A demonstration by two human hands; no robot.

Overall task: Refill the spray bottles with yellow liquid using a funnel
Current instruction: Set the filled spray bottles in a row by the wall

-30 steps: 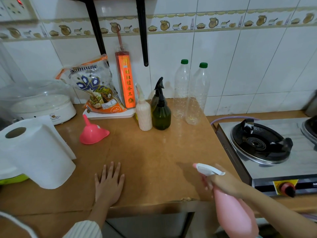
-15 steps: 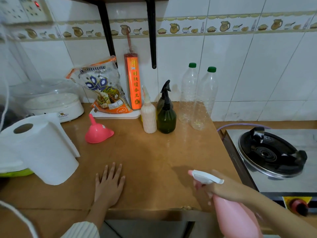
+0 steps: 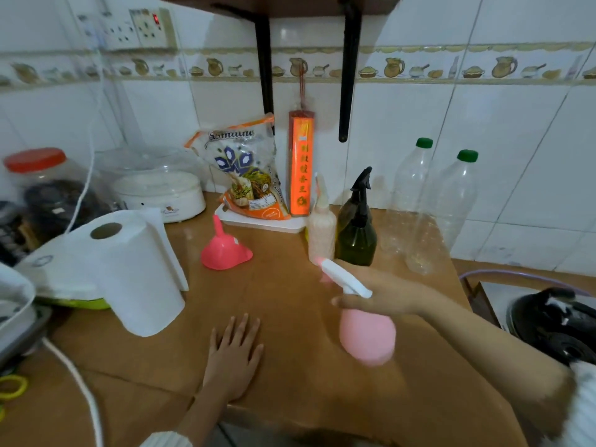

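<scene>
Head view: the right hand (image 3: 383,295) grips the neck of a pink spray bottle (image 3: 366,338) with a white trigger head, held tilted above the brown worktop (image 3: 290,301); contact between bottle base and worktop cannot be determined. The left hand (image 3: 233,356) lies open and flat, palm down, near the front edge. A pink funnel (image 3: 225,248) sits inverted, spout up, left of a pale spray bottle (image 3: 321,227) and a dark green spray bottle (image 3: 356,232). Two clear bottles with green caps (image 3: 442,208) stand against the tiled wall. A paper towel roll (image 3: 135,272) stands at the left.
</scene>
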